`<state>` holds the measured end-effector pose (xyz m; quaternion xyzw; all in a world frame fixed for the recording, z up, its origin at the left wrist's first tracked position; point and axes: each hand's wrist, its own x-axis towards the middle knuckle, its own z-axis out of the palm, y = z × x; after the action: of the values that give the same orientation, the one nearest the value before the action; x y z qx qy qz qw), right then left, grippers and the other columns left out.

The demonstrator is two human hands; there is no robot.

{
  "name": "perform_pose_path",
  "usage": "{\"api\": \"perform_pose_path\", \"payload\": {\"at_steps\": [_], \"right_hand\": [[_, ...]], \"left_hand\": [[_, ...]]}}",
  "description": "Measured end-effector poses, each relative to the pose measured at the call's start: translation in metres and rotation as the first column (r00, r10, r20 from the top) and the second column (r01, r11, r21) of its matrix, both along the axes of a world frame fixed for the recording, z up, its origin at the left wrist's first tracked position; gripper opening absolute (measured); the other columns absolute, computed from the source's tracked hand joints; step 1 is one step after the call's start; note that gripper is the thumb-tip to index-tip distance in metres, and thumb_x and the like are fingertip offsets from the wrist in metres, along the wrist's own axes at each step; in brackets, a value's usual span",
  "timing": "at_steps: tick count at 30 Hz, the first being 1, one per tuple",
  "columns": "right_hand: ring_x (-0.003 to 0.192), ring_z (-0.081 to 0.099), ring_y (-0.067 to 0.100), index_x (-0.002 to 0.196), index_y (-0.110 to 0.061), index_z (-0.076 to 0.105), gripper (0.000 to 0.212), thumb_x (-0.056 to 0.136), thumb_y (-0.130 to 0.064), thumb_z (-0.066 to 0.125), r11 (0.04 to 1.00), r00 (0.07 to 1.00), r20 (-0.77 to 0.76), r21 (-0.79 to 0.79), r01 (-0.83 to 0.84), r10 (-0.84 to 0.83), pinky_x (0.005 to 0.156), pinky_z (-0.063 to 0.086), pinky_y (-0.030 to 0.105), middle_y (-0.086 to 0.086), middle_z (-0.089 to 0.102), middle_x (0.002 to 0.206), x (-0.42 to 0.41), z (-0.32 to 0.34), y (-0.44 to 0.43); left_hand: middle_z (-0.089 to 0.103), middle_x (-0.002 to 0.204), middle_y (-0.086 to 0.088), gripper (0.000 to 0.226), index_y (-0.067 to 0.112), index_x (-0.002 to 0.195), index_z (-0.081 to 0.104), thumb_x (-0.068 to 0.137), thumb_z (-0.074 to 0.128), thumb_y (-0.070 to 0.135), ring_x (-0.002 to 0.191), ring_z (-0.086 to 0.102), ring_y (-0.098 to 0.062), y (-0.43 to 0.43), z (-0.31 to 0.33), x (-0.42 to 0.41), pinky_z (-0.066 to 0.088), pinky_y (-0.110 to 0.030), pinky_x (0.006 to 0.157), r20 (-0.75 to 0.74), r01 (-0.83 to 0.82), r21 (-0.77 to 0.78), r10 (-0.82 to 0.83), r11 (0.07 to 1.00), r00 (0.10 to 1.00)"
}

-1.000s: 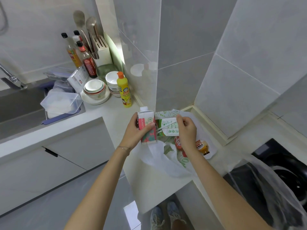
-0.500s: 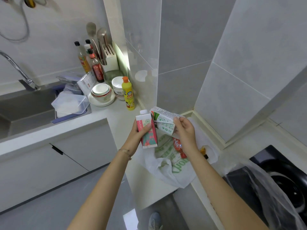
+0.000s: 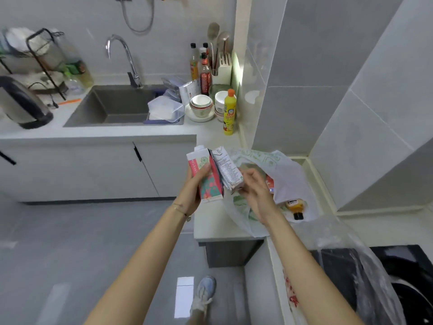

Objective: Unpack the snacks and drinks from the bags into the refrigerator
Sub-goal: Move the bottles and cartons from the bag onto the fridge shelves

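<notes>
a person's bare forearms [image 3: 145, 254], a thin chain bracelet [image 3: 179, 207] at the wrist of the left hand [image 3: 194, 186]; one pale blue-and-white sneaker [image 3: 205, 293], laced.

This is a small home kitchen. A steel sink [image 3: 112, 105] with a curved tap [image 3: 126, 55] is sunk into a pale counter [image 3: 117, 132] above white cabinets [image 3: 93, 170]. A dish rack [image 3: 39, 50] and a kettle [image 3: 21, 104] stand at one end. Sauce bottles [image 3: 205, 76], a knife block [image 3: 223, 66], stacked bowls [image 3: 201, 104] and a yellow dish soap bottle [image 3: 229, 113] crowd the corner. Grey tiles [image 3: 304, 66] cover the walls, a black hob [image 3: 403, 266] sits close by, and a printed shopping bag [image 3: 288, 174] lies on the worktop.
</notes>
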<state>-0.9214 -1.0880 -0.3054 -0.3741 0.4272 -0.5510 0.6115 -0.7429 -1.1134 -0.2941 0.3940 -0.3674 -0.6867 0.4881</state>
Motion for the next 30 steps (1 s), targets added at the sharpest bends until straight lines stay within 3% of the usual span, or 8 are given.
{"api": "perform_pose_path", "payload": {"at_steps": [3,6,11,14,16,22,25,30], "right_hand": [[0.082,0.063,0.018,0.092,-0.011,0.056,0.011,0.088,-0.021,0.06,0.985,0.986,0.002,0.053,-0.164,0.164,0.072,0.049,0.031,0.008,0.066,0.105,0.021,0.003,0.016],[0.104,0.064,0.021,0.13,-0.012,0.05,0.051,0.082,-0.023,0.063,0.917,0.925,0.014,0.127,-0.378,0.38,0.081,0.052,0.027,0.012,0.06,0.128,0.054,0.004,0.03],[0.128,0.052,0.02,0.147,-0.015,0.037,0.056,0.093,-0.023,0.051,0.665,0.668,0.024,0.077,-0.743,0.743,0.102,0.046,0.029,0.004,0.053,0.142,0.129,0.017,0.067],[0.123,0.056,0.023,0.143,-0.019,0.037,0.082,0.074,-0.038,0.077,0.55,0.561,0.062,0.139,-0.824,0.825,0.099,0.048,0.036,0.002,0.058,0.136,0.181,0.021,0.095],[0.112,0.061,0.024,0.139,-0.02,0.037,0.097,0.057,-0.034,0.088,0.513,0.535,0.081,0.191,-0.837,0.841,0.091,0.049,0.038,0.0,0.063,0.125,0.219,0.018,0.12],[0.09,0.067,0.022,0.135,-0.01,0.042,0.075,0.066,-0.01,0.073,0.471,0.484,0.021,0.197,-0.86,0.875,0.075,0.055,0.032,0.008,0.069,0.107,0.337,0.018,0.227],[0.088,0.067,0.023,0.126,-0.004,0.053,0.061,0.068,-0.011,0.072,0.346,0.345,-0.036,0.163,-0.924,0.938,0.073,0.056,0.031,0.013,0.067,0.109,0.396,0.021,0.293],[0.092,0.068,0.023,0.114,-0.012,0.056,0.052,0.066,-0.014,0.074,0.29,0.279,-0.108,0.114,-0.95,0.954,0.077,0.057,0.042,0.011,0.068,0.11,0.484,0.032,0.403]], "left_hand": [[0.066,0.113,-0.009,0.075,0.014,0.134,0.047,0.071,0.074,0.044,0.096,0.069,-0.022,0.043,0.003,0.03,0.057,-0.036,0.076,0.022,-0.069,0.04,0.068,0.997,0.997],[0.07,0.107,-0.004,0.055,0.021,0.126,0.051,0.075,0.065,0.038,0.092,0.07,-0.019,0.086,0.009,0.065,0.057,-0.034,0.073,0.025,-0.175,0.055,0.174,0.983,0.984],[0.071,0.105,-0.001,0.046,0.021,0.123,0.052,0.078,0.059,0.031,0.09,0.07,-0.016,0.164,0.027,0.131,0.057,-0.031,0.071,0.043,-0.355,0.014,0.354,0.935,0.934],[0.071,0.104,-0.002,0.049,0.017,0.126,0.05,0.079,0.06,0.031,0.09,0.07,-0.017,0.217,0.037,0.172,0.057,-0.03,0.07,0.06,-0.459,-0.021,0.46,0.888,0.886],[0.069,0.107,-0.004,0.052,0.016,0.126,0.049,0.078,0.064,0.032,0.094,0.069,-0.02,0.255,0.042,0.202,0.057,-0.032,0.073,0.086,-0.527,-0.046,0.529,0.849,0.844],[0.067,0.114,-0.003,0.045,0.027,0.119,0.053,0.079,0.073,0.032,0.097,0.069,-0.016,0.387,0.047,0.289,0.056,-0.03,0.075,0.211,-0.707,-0.109,0.712,0.698,0.67],[0.067,0.113,-0.002,0.053,0.025,0.121,0.054,0.074,0.076,0.036,0.097,0.068,-0.017,0.467,0.046,0.336,0.056,-0.035,0.078,0.222,-0.8,-0.123,0.802,0.587,0.555],[0.068,0.113,-0.008,0.069,0.021,0.121,0.057,0.06,0.08,0.045,0.102,0.067,-0.029,0.611,0.057,0.412,0.055,-0.046,0.089,0.289,-0.91,-0.17,0.902,0.378,0.321]]}}
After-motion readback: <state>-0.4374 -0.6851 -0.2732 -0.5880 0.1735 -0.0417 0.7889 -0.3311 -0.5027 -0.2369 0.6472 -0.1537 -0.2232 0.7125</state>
